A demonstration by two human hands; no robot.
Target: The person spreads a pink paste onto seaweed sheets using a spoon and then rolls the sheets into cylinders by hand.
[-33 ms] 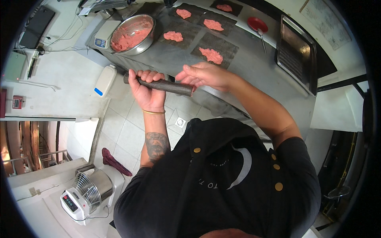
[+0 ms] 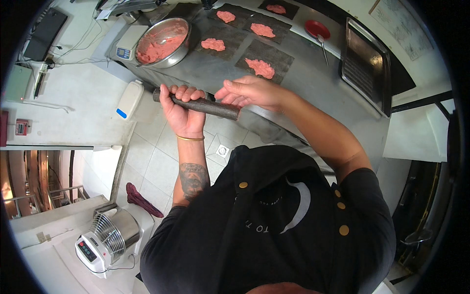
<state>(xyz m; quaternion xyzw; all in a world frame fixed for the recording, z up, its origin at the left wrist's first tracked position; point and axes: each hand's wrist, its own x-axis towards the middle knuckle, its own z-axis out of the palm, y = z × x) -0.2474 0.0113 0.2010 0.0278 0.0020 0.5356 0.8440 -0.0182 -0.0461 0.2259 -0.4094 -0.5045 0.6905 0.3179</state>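
My left hand (image 2: pixel 184 110) is wrapped round a dark seaweed roll (image 2: pixel 215 107), held above the floor by the table's near edge. The roll lies nearly level, its right end a little lower, with a trace of pink at that end. My right hand (image 2: pixel 257 92) is at this end, palm partly turned up. Its fingers are loosely bent and reach the roll's upper side; whether they press on it is hard to see. Beyond it, a dark seaweed sheet (image 2: pixel 286 61) on the table bears a mound of pink paste (image 2: pixel 260 68).
Several more sheets with pink paste (image 2: pixel 213 44) lie on the metal table (image 2: pixel 313 88). At back left stand a steel bowl (image 2: pixel 179 58) of paste and a scale (image 2: pixel 128 45). A red dish (image 2: pixel 317 29), a spoon (image 2: pixel 323 50) and a metal tray (image 2: pixel 348 73) are at right.
My right fingers have shifted slightly at the roll's right end, and less pink shows there. My left hand keeps its hold.
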